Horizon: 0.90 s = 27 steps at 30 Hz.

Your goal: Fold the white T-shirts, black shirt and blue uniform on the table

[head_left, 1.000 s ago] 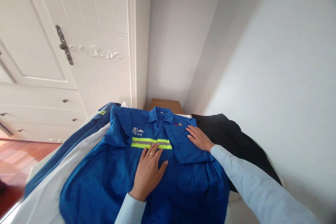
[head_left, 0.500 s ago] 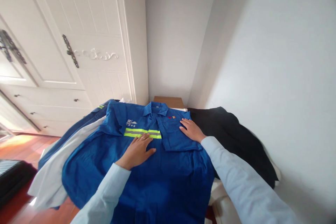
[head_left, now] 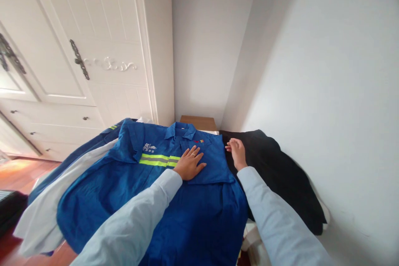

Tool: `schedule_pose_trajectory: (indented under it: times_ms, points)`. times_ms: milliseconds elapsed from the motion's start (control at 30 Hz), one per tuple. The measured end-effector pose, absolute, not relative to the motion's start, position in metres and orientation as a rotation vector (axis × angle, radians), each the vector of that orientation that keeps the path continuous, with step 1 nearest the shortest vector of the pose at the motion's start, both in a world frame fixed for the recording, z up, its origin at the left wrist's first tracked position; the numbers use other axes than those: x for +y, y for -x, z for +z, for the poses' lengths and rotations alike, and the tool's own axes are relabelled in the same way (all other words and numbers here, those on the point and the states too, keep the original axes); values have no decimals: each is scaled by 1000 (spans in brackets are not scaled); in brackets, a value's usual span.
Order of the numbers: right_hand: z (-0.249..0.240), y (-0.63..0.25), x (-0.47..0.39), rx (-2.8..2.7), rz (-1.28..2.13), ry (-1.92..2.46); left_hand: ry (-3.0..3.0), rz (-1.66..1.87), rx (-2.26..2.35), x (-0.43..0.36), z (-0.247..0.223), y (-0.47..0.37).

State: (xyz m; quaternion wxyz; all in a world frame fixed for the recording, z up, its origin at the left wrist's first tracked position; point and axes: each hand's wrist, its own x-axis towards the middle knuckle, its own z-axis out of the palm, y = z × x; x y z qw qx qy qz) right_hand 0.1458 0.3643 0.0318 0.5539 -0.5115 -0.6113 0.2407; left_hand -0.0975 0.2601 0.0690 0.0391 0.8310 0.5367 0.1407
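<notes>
Blue jacket [head_left: 162, 199] lies spread front-up over a clothes pile. Left hand [head_left: 188, 163] flat on its chest, fingers spread, gripping nothing. Right hand [head_left: 237, 152] at the jacket's right edge, fingers loosely curled, touching black garment [head_left: 280, 174]. Beyond: wooden stand [head_left: 199, 122], white wardrobe [head_left: 93, 50].

A big white wardrobe [head_left: 77, 41] fills the upper left of the frame, with a dark metal handle [head_left: 79, 59] on its door and small drawers [head_left: 52, 118] below. A brown wooden stand [head_left: 198, 122] sits in the far corner. Red-brown wooden floor [head_left: 18, 165] shows at lower left.
</notes>
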Motion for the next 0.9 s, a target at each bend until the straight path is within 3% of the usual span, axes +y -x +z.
schedule_pose_trajectory:
  times_ms: [667, 900]
  points:
    - [41, -139, 352, -1603, 708, 1189, -2320, 754, 1606, 272, 56, 112]
    - [78, -163, 310, -2025, 931, 1148, -2307, 840, 1583, 275, 52, 112]
